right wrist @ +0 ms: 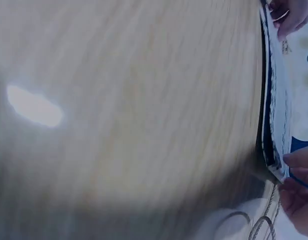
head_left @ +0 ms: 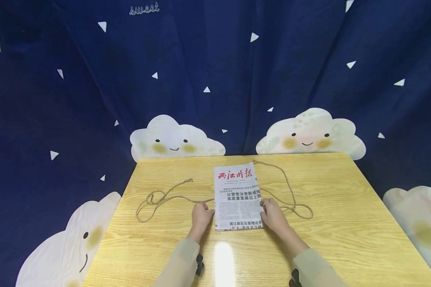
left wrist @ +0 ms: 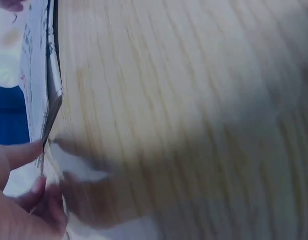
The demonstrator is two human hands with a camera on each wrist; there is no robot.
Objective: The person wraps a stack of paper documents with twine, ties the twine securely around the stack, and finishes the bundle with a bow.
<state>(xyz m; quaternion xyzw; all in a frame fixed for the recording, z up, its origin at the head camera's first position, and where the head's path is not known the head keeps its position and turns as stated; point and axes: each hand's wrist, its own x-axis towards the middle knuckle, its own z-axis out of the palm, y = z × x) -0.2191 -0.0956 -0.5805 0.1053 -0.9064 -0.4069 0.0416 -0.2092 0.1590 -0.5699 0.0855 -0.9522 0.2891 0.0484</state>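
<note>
A folded newspaper (head_left: 237, 207) with a red masthead lies upright to me in the middle of the table, and rope passes beneath it. My left hand (head_left: 202, 217) pinches its left edge between thumb and fingers; the left wrist view shows the thumb (left wrist: 26, 152) at the layered paper edge (left wrist: 53, 100). On the opposite side, my right hand (head_left: 273, 215) pinches the right edge, with fingers and thumb at the folded layers (right wrist: 276, 135) in the right wrist view. Thin brown rope (head_left: 181, 196) trails out on the left with a loop, and more rope (head_left: 291, 191) curves out on the right.
The light wooden table (head_left: 158, 247) reaches back to a dark blue curtain (head_left: 215, 59) with white triangles and smiling clouds. A bright light reflection (head_left: 224, 263) shows on the tabletop in front of the newspaper.
</note>
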